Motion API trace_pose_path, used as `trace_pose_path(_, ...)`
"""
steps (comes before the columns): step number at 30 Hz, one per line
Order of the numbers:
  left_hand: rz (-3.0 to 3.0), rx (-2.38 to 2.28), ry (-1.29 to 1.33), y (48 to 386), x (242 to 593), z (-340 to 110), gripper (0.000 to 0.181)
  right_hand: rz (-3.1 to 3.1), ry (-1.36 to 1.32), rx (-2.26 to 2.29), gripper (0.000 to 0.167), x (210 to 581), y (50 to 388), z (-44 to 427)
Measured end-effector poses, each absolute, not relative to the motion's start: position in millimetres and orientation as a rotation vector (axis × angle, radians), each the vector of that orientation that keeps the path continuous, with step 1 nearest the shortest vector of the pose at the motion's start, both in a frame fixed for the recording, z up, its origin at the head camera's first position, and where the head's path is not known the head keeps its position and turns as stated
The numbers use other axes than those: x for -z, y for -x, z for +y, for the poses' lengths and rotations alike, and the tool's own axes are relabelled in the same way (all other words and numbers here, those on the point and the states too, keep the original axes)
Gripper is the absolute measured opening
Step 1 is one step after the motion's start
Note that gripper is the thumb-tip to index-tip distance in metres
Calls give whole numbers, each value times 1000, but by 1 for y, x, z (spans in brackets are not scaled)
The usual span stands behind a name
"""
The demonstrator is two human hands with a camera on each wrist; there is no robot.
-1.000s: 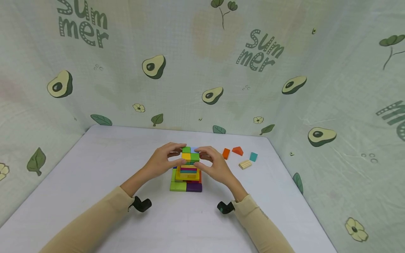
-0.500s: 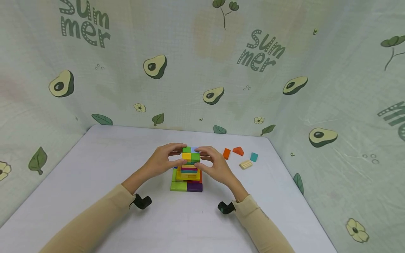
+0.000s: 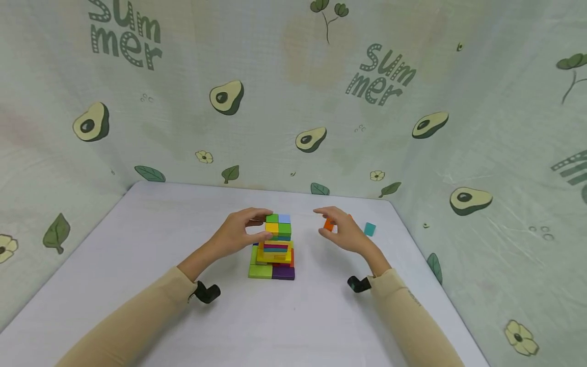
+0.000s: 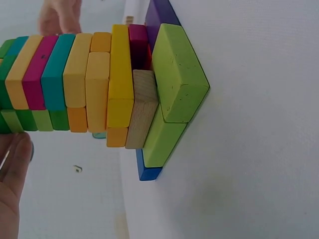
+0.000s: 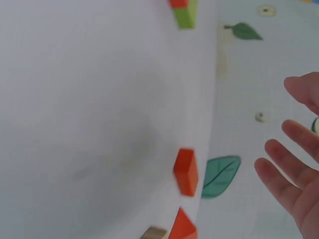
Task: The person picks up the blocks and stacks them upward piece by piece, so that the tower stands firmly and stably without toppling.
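A tower of coloured wooden blocks [image 3: 277, 251] stands upright on the table, its lower layers wider than its top. At its upper left side, my left hand [image 3: 234, 234] holds the tower, thumb in front and index finger behind. In the left wrist view, part of the left hand [image 4: 14, 174] shows beside green blocks [image 4: 42, 120]. To the right of the tower, apart from it, my right hand [image 3: 346, 232] is spread with nothing in it. An orange block [image 3: 328, 224] shows between its thumb and fingers, farther back on the table.
A teal block [image 3: 369, 229] lies right of the right hand. In the right wrist view, a red-orange triangular block [image 5: 182, 229] and a beige block [image 5: 154, 233] lie near the orange one. A printed cloth [image 3: 257, 168] stands behind the table.
My right hand has let go of the tower's upper right side and moved right, covering the beige block. The left hand stays at the tower, which still stands.
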State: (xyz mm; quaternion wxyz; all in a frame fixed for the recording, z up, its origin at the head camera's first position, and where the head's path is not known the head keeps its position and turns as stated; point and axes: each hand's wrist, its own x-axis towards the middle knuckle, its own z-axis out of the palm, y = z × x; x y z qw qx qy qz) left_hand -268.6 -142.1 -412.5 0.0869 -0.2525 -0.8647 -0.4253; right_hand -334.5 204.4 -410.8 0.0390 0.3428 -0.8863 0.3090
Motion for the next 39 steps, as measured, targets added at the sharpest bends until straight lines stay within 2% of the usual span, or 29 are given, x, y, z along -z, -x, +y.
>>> trace_pose_path(5,-2587,1277,744,268,415,-142,60,-2911,-999,-751,54,427,363,229)
trace_pose_path(10,-2580,1275,751,270,418,-141,59,-3064,-959,-663,54,437,377,238)
trace_pose_path(23,-2586,1273,756,271,414,-140,60,-3062,-914,-467,45,444,383,235)
trace_pose_path(33,-2592,1294,740,270,412,-143,60,-2972,-1025,-580,36,449,389,237)
trace_pose_path(39,-2591,1265,743,270,411,-143,59,-2973,-986,-610,34,445,386,231)
